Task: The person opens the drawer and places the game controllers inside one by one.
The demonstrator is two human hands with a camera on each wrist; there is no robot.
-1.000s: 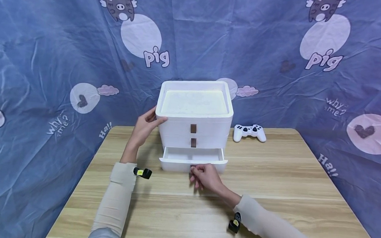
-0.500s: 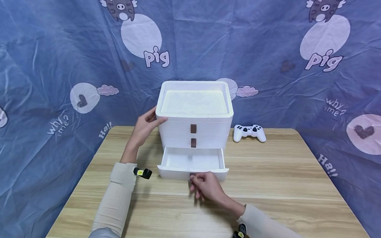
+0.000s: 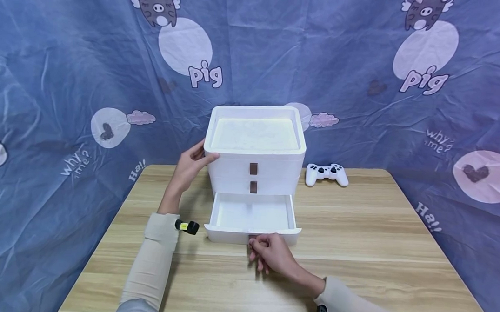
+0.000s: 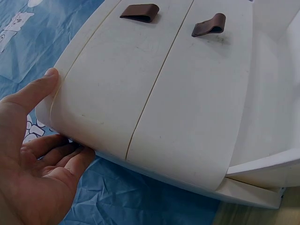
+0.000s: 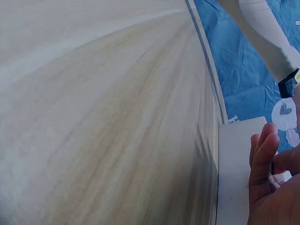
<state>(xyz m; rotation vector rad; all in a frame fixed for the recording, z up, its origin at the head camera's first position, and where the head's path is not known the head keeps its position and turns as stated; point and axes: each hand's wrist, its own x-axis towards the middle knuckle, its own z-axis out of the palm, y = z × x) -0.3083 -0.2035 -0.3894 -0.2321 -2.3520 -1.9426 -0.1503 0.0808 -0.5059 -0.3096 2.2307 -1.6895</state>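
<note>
White three-drawer unit (image 3: pixel 253 177) sits at the middle of the wood-grain surface (image 3: pixel 356 226), toward 12 o'clock. Recessed top tray (image 3: pixel 255 133): raised rim, plain pale floor showing faint marks. Top drawer (image 3: pixel 230 167) and middle drawer (image 3: pixel 229 185) are closed, insides hidden; each has a brown pull tab, upper tab (image 3: pixel 253 168) and middle tab (image 3: pixel 253 187). Bottom drawer (image 3: pixel 251 214) extends out toward 6 o'clock, its white floor and side walls visible.

Left hand (image 3: pixel 186 168) holds the unit's upper corner at 9 o'clock, thumb on the front, fingers curled along the side. Right hand (image 3: pixel 275 256) at the unit's 6 o'clock, narrow, thumb and forefinger pinching the bottom tab (image 3: pixel 252 237); remaining fingers hang below.

White game controller (image 3: pixel 326 172) lies near the unit at 3 o'clock, apart from both hands. Blue pig-print backdrop (image 3: pixel 351 53) at 12 o'clock. Beige sleeves (image 3: pixel 151 258) on both arms; small black wrist camera (image 3: pixel 192 227) at the left cuff.
</note>
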